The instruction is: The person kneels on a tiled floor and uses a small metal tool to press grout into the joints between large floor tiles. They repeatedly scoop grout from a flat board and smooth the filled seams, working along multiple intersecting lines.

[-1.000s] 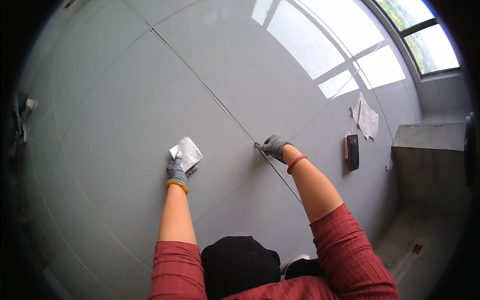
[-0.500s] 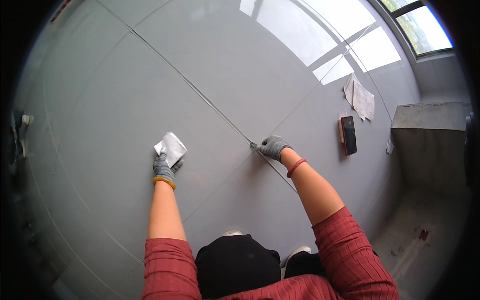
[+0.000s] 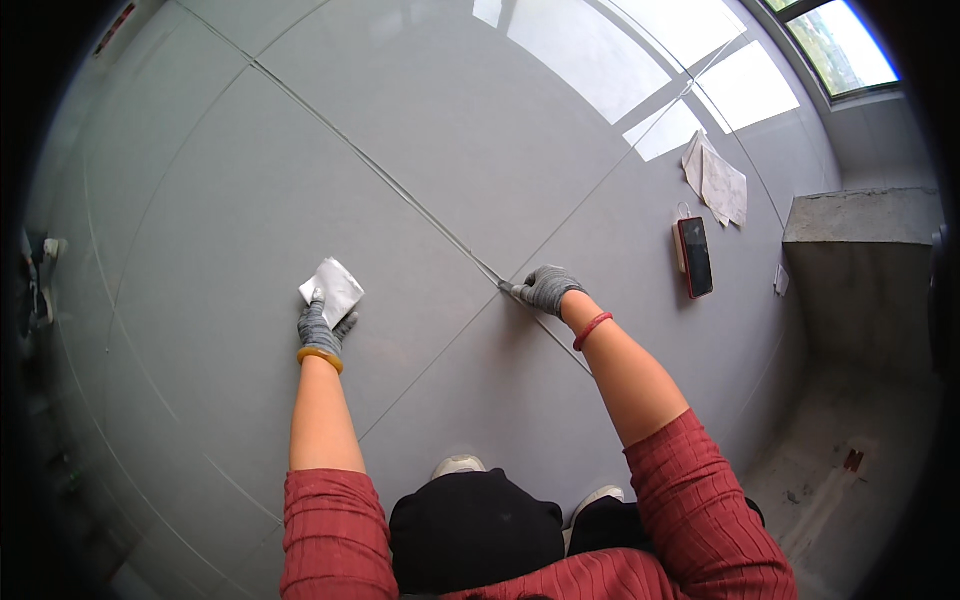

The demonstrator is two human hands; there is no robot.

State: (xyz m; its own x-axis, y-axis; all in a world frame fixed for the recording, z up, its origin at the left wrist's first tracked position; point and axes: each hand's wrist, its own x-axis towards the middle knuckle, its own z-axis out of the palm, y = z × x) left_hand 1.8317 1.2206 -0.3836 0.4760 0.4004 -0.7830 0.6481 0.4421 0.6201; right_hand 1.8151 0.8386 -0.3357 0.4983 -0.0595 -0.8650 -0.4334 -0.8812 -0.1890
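Note:
My left hand (image 3: 320, 330), in a grey knitted glove, grips a folded white cloth (image 3: 333, 286) between thumb and fingers, over the grey tiled floor (image 3: 400, 330). To the right, my gloved right hand (image 3: 548, 291) is closed on a small dark tool (image 3: 507, 288), mostly covered by the fingers. Its tip meets a joint line (image 3: 410, 203) that runs diagonally between the tiles, close to where another joint crosses. Pale strips run along both sides of this diagonal joint above my right hand.
Right of my hands lies a phone (image 3: 696, 257) with a red edge, propped on a pale block. Beyond it are crumpled off-white cloths (image 3: 717, 180). A concrete ledge (image 3: 860, 217) stands at the right, below a window (image 3: 845, 45). My shoes (image 3: 458, 465) are at the bottom.
The view has shifted slightly, with the floor things now higher in it. My right hand and its tool sit a little nearer me along the joint. My left hand still holds the cloth.

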